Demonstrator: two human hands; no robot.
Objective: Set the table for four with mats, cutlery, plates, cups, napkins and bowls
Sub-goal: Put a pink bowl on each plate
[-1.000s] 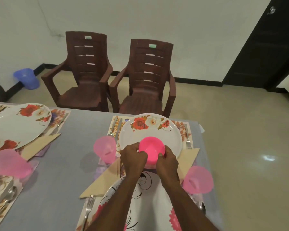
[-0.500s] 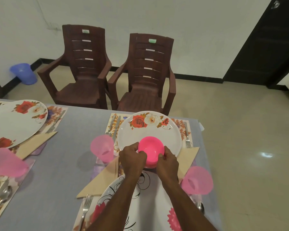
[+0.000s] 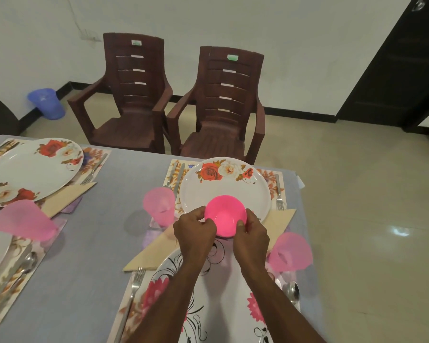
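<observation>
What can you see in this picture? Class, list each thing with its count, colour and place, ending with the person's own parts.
Table: one, grey, foreground.
Chairs: two, brown, beyond the table.
Bin: one, blue, by the far-left wall.
Door: one, dark, right.
Plates: four showing, white with flowers, on mats.
Cups: three, pink, beside plates.
Napkins: three, beige, folded, beside plates.
Forks: several, silver, on mats.
Spoons: two, silver, near mats.
Bowl: one, pink, above the far plate's near edge.
Left hand: holding the bowl.
Right hand: holding the bowl.

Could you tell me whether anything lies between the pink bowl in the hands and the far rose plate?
Nothing visible does: the pink bowl, held by both hands, hangs at the near edge of the rose plate, whose centre is bare.
</observation>
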